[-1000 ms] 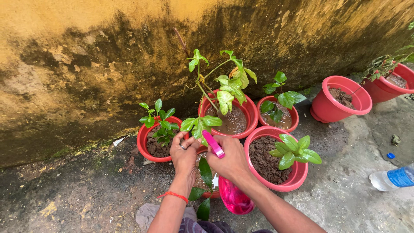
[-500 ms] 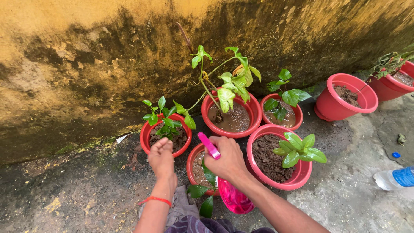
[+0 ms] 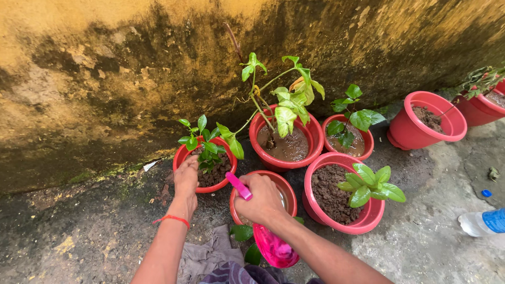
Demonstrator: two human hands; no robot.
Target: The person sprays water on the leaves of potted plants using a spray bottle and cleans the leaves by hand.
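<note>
The left hand (image 3: 186, 179) has moved from the leaves and now grips, fingers curled, the small plant pot (image 3: 181, 158) by its rim; the right hand (image 3: 263, 199) stays clamped on the pink spray bottle (image 3: 273, 247).

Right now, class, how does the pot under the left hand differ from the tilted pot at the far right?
The left-hand pot holds a small leafy plant; the tilted pot shows only bare soil. The left-hand pot stands upright, while the tilted pot leans. The left hand rests on the left-hand pot's rim; nothing touches the tilted pot. Both are round red plastic pots with dark soil.
</note>
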